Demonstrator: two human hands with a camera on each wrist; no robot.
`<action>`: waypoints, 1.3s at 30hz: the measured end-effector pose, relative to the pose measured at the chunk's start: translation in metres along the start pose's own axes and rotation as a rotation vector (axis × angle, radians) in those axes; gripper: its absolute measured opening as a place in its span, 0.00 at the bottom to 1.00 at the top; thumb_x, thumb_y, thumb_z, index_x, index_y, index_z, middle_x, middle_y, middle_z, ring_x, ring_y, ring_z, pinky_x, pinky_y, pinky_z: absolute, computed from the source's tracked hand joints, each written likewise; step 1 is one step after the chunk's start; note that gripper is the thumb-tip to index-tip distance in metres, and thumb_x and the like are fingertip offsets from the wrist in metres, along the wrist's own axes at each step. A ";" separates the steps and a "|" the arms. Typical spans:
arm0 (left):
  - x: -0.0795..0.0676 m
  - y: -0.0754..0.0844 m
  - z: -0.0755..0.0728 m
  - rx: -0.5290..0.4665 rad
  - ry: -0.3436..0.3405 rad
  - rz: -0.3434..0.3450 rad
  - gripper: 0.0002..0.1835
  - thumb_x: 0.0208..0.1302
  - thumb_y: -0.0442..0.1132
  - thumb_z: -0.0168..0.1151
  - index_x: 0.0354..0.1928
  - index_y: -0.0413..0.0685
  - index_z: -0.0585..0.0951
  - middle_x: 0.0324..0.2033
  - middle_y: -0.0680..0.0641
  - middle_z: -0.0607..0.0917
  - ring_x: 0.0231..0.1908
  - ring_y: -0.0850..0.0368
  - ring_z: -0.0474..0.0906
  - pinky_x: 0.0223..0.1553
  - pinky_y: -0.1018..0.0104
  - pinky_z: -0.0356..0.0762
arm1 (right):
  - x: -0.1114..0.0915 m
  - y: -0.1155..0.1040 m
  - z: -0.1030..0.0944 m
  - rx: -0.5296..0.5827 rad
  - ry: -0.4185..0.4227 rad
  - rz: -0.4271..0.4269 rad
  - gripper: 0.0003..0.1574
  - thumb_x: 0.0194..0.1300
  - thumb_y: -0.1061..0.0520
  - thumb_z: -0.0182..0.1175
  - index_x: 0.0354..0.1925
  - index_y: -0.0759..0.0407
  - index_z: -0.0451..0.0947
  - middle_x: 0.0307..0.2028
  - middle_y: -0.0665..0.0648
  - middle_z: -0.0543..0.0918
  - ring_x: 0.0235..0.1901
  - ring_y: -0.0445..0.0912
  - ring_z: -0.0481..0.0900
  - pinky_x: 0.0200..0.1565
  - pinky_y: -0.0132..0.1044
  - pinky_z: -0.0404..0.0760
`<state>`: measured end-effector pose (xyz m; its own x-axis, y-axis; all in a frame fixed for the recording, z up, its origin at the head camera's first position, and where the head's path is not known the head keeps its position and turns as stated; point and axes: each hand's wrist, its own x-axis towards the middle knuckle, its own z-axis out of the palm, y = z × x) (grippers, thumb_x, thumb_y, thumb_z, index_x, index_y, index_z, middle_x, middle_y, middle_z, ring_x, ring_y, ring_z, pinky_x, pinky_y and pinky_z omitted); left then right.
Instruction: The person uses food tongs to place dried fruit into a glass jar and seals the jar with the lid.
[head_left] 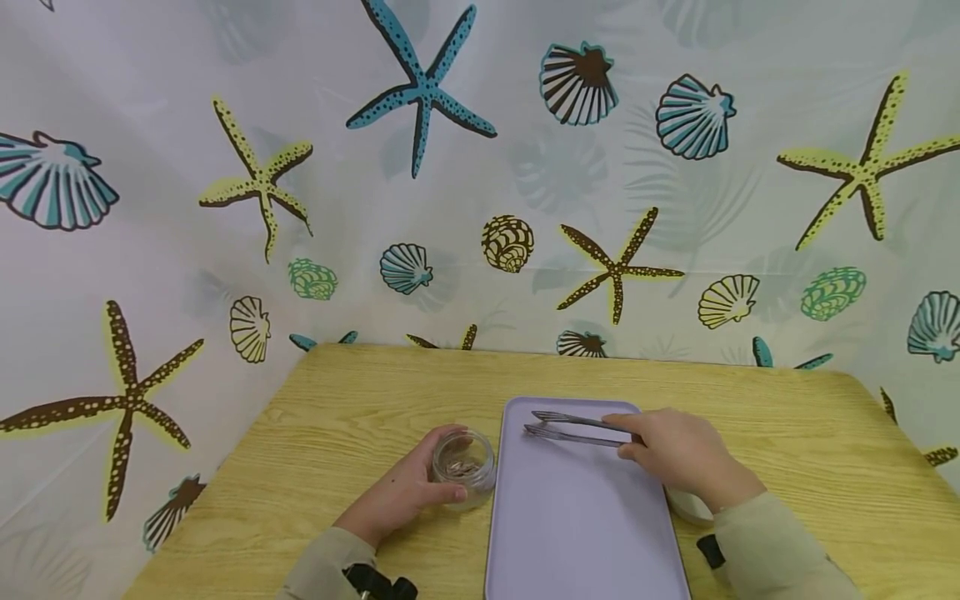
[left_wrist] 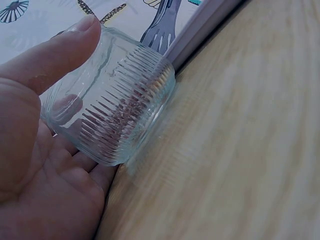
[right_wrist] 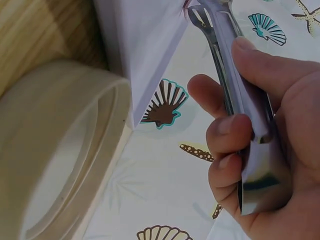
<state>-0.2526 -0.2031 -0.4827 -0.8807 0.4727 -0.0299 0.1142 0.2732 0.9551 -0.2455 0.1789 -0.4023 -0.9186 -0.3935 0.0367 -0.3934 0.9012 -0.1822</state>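
Note:
My left hand (head_left: 401, 492) holds a clear glass jar (head_left: 480, 487) upright on the table, left of a lilac tray (head_left: 581, 533). The thumb and fingers wrap its sides. Inside the ribbed glass (left_wrist: 120, 95) lie small brownish pieces (head_left: 462, 468), too small to identify. Over the tray's far end, my right hand (head_left: 678, 454) grips metal tongs (head_left: 573, 419), fingers curled round the handle (right_wrist: 265, 185). Their slotted tips point left and stand apart in the head view. Part of the tongs' handle is hidden by the hand.
A round whitish lid (head_left: 690, 507) lies right of the tray, partly hidden under the right forearm. The wood-grain table (head_left: 375, 375) ends at a shell-and-starfish printed cloth (head_left: 465, 192), which hangs behind and at both sides.

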 end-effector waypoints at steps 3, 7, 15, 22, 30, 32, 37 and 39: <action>0.000 0.000 0.000 0.005 0.007 -0.005 0.46 0.61 0.47 0.75 0.76 0.55 0.58 0.72 0.50 0.67 0.72 0.51 0.60 0.71 0.47 0.50 | 0.002 0.001 0.000 -0.016 0.013 -0.034 0.29 0.66 0.49 0.69 0.65 0.41 0.79 0.31 0.41 0.81 0.28 0.38 0.72 0.28 0.39 0.72; -0.001 0.000 0.002 0.013 0.014 -0.007 0.46 0.61 0.47 0.75 0.76 0.56 0.59 0.72 0.50 0.68 0.72 0.50 0.60 0.72 0.46 0.50 | 0.007 0.002 0.001 -0.049 0.028 -0.068 0.29 0.66 0.49 0.69 0.65 0.42 0.79 0.30 0.41 0.81 0.27 0.38 0.71 0.28 0.38 0.71; -0.001 0.002 0.001 0.006 0.007 -0.007 0.46 0.60 0.48 0.75 0.75 0.57 0.59 0.72 0.50 0.68 0.72 0.50 0.60 0.72 0.46 0.51 | 0.021 0.004 0.001 -0.091 0.047 -0.088 0.29 0.67 0.49 0.68 0.65 0.43 0.79 0.43 0.48 0.87 0.36 0.42 0.81 0.31 0.41 0.77; -0.001 0.001 0.000 -0.002 0.008 -0.003 0.46 0.61 0.47 0.75 0.76 0.56 0.59 0.72 0.49 0.68 0.72 0.50 0.60 0.71 0.47 0.51 | 0.031 -0.001 -0.001 -0.150 0.033 -0.109 0.28 0.67 0.48 0.68 0.65 0.42 0.79 0.51 0.53 0.87 0.47 0.51 0.85 0.34 0.45 0.81; 0.000 -0.002 0.001 -0.005 0.003 0.005 0.46 0.61 0.46 0.75 0.76 0.55 0.59 0.72 0.49 0.68 0.72 0.50 0.60 0.71 0.48 0.51 | 0.032 -0.002 0.001 -0.166 0.054 -0.126 0.24 0.67 0.49 0.68 0.62 0.40 0.82 0.45 0.51 0.89 0.37 0.47 0.85 0.27 0.41 0.76; 0.000 -0.002 0.001 0.000 0.006 0.001 0.46 0.60 0.46 0.75 0.76 0.55 0.59 0.71 0.49 0.68 0.72 0.51 0.60 0.71 0.49 0.51 | 0.028 0.000 0.003 -0.140 0.066 -0.127 0.24 0.68 0.48 0.67 0.62 0.40 0.82 0.45 0.51 0.89 0.35 0.45 0.84 0.29 0.41 0.76; 0.000 -0.001 0.001 0.010 0.005 0.003 0.46 0.60 0.47 0.75 0.75 0.56 0.59 0.72 0.49 0.68 0.72 0.51 0.60 0.72 0.48 0.50 | 0.012 0.000 0.007 -0.018 0.102 -0.112 0.25 0.69 0.48 0.66 0.64 0.39 0.80 0.50 0.50 0.87 0.32 0.41 0.78 0.31 0.41 0.74; -0.001 0.000 0.000 0.015 0.007 0.002 0.46 0.60 0.48 0.75 0.75 0.57 0.59 0.72 0.50 0.68 0.72 0.51 0.60 0.72 0.47 0.50 | 0.005 -0.002 0.007 0.032 0.114 -0.105 0.25 0.69 0.48 0.65 0.64 0.37 0.79 0.47 0.48 0.88 0.27 0.39 0.74 0.30 0.39 0.71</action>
<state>-0.2515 -0.2038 -0.4831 -0.8837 0.4674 -0.0257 0.1229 0.2847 0.9507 -0.2485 0.1737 -0.4090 -0.8718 -0.4602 0.1680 -0.4873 0.8494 -0.2025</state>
